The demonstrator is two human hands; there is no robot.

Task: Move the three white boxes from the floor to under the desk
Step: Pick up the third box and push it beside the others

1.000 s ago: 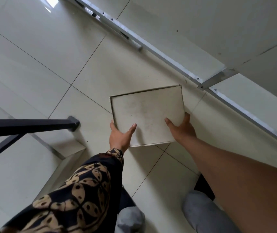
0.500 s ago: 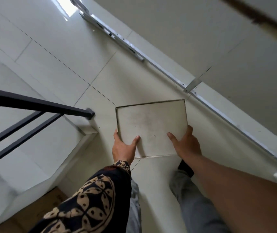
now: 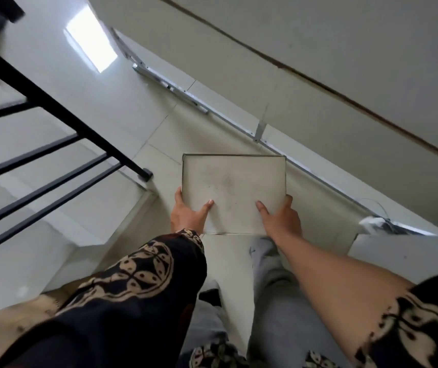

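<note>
I hold one flat white box [image 3: 232,187] with a smudged lid out in front of me, above the tiled floor. My left hand [image 3: 187,215] grips its near left corner, thumb on the lid. My right hand [image 3: 281,217] grips the near right corner the same way. A white surface [image 3: 398,254] shows at the right edge; I cannot tell whether it is a box or a desk. No other white box is clearly in view.
A black metal railing [image 3: 53,144] runs along the left above a white stair ledge. A metal floor track [image 3: 212,112] lines the white wall on the right. A white cable lump [image 3: 377,223] lies by the wall. My grey trouser legs [image 3: 273,301] are below.
The box has been lifted from the floor in both hands. My view has tilted up and turned, so the railing and wall now show more.
</note>
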